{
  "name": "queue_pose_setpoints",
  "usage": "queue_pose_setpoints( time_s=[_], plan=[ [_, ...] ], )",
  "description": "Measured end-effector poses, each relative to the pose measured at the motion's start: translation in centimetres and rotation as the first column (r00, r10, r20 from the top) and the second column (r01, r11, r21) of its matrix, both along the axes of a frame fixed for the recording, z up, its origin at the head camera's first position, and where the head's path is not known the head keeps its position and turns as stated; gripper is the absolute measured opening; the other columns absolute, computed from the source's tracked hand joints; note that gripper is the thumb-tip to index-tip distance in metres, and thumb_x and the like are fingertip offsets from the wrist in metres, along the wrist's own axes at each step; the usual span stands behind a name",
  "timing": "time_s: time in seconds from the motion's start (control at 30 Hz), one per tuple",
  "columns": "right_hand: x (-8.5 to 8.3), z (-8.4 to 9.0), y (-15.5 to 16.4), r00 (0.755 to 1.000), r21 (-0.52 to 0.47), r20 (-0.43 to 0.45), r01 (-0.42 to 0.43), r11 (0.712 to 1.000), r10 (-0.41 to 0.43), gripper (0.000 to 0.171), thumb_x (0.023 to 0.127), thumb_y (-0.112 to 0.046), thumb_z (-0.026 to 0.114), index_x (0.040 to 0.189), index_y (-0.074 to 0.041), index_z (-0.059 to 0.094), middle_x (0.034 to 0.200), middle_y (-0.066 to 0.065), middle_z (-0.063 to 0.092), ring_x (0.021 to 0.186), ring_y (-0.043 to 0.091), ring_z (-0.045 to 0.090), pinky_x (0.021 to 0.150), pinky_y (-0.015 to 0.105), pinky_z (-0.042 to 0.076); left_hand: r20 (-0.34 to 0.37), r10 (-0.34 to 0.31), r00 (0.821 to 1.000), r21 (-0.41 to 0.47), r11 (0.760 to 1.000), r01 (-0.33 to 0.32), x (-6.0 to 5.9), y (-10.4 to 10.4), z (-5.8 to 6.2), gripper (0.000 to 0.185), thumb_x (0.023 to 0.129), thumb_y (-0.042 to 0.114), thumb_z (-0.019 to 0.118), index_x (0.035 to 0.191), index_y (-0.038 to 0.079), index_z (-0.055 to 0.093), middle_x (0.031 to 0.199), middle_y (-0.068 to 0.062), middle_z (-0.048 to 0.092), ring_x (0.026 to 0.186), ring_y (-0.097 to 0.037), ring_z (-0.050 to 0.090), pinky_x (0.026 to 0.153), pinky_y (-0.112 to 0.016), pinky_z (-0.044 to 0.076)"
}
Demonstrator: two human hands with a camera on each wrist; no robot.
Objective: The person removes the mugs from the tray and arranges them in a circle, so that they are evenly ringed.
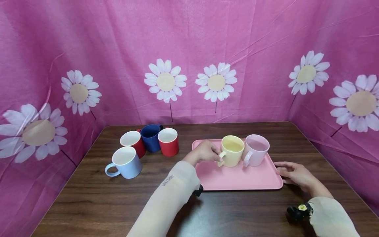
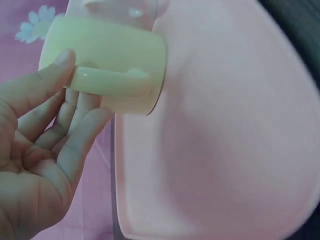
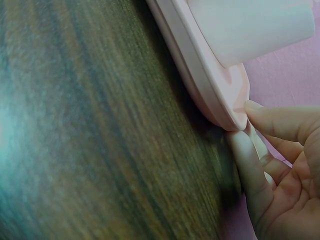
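**Settling the yellow mug on the tray while the other hand steadies the rim**

The left hand (image 1: pixel 207 152) is at the handle of the yellow mug (image 1: pixel 232 150), which stands upright on the pink tray (image 1: pixel 237 179), toward its far edge at about twelve o'clock from the tray's middle. The left wrist view shows the thumb lying on the handle's outer side and the fingers (image 2: pixel 75 117) passed under and behind it, so the hand holds the handle in a loose pinch, not a tight fist. A pink mug (image 1: pixel 256 149) stands just beside the yellow one at its three o'clock, the two walls touching or nearly so; the pictures do not settle which.

The right hand (image 1: pixel 293 173) rests at the tray's rim at three o'clock. The right wrist view shows a fingertip (image 3: pixel 260 112) on top of the rim and other fingers curled under it, a light pinch on the edge.

To do this step well, the person would probably keep the yellow mug's base flat on the tray, avoid nudging the pink mug, and let the right hand keep the tray from sliding on the wooden table (image 1: pixel 97 204).

At about nine to ten o'clock from the tray stand a light blue mug (image 1: pixel 126 162), two red mugs (image 1: pixel 168 141) and a dark blue mug (image 1: pixel 150 137), well apart from both hands.
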State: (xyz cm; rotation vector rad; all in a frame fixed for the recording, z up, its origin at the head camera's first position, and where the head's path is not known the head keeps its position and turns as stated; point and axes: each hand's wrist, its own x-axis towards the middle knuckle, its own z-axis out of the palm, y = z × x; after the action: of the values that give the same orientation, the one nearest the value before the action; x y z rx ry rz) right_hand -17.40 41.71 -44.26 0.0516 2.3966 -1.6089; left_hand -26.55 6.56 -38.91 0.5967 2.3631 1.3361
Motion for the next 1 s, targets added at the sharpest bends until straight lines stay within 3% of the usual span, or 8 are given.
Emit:
queue_pose_setpoints(
  time_s=[0.27, 0.43, 0.6, 0.77, 1.0],
  plan=[
    [0.0, 0.0, 0.0, 1.0, -0.005, 0.006, -0.001, 1.0, 0.001, 0.059, 0.094, -0.014, 0.061, 0.132, 0.021, 0.033, 0.11, 0.019, 0.064, 0.087, 0.007, 0.063, 0.075, 0.034, 0.054, 0.118, -0.062, 0.991, -0.001, 0.998, 0.062, -1.1, -2.6, 0.7, 0.015, 0.073, -0.005, 0.078, 0.087, -0.004, 0.074, 0.072, -0.006, 0.069, 0.066, -0.013, 0.061, 0.065, -0.027, 0.053],
    [0.0, 0.0, -0.1, 1.0, 0.004, 0.014, 0.006, 1.0, -0.006, 0.06, 0.094, -0.015, 0.062, 0.133, 0.02, 0.033, 0.112, 0.022, 0.063, 0.087, 0.008, 0.063, 0.076, 0.035, 0.054, 0.106, -0.128, 0.986, -0.012, 0.991, 0.13, -1.6, -4.5, 0.8, 0.018, 0.074, -0.003, 0.078, 0.092, -0.004, 0.074, 0.075, -0.007, 0.07, 0.069, -0.014, 0.059, 0.069, -0.032, 0.053],
    [0.0, 0.0, -0.2, 1.0, -0.005, 0.008, 0.006, 1.0, -0.006, 0.06, 0.093, -0.014, 0.061, 0.133, 0.02, 0.032, 0.113, 0.022, 0.062, 0.087, 0.007, 0.063, 0.076, 0.034, 0.054, 0.109, -0.207, 0.972, 0.055, 0.978, 0.202, -1.8, -6.4, 0.5, 0.018, 0.077, -0.004, 0.075, 0.094, -0.006, 0.073, 0.079, -0.01, 0.071, 0.071, -0.016, 0.061, 0.072, -0.032, 0.054],
    [0.0, 0.1, -0.2, 1.0, -0.002, 0.011, 0.006, 1.0, -0.006, 0.06, 0.093, -0.014, 0.062, 0.133, 0.02, 0.032, 0.113, 0.022, 0.062, 0.088, 0.006, 0.062, 0.076, 0.034, 0.054, 0.153, -0.242, 0.958, 0.126, 0.966, 0.224, -1.4, -8.2, 0.4, 0.019, 0.08, -0.006, 0.072, 0.098, -0.009, 0.071, 0.083, -0.015, 0.07, 0.074, -0.019, 0.065, 0.075, -0.034, 0.055],
    [0.1, 0.2, -0.2, 1.0, 0.007, 0.021, 0.011, 1.0, -0.011, 0.06, 0.093, -0.014, 0.062, 0.133, 0.02, 0.033, 0.114, 0.022, 0.061, 0.088, 0.007, 0.063, 0.076, 0.035, 0.054, 0.136, -0.296, 0.946, 0.204, 0.942, 0.265, -0.7, -10.3, 0.6, 0.022, 0.082, -0.01, 0.067, 0.104, -0.016, 0.065, 0.093, -0.029, 0.066, 0.08, -0.024, 0.067, 0.081, -0.043, 0.052]
  ],
)
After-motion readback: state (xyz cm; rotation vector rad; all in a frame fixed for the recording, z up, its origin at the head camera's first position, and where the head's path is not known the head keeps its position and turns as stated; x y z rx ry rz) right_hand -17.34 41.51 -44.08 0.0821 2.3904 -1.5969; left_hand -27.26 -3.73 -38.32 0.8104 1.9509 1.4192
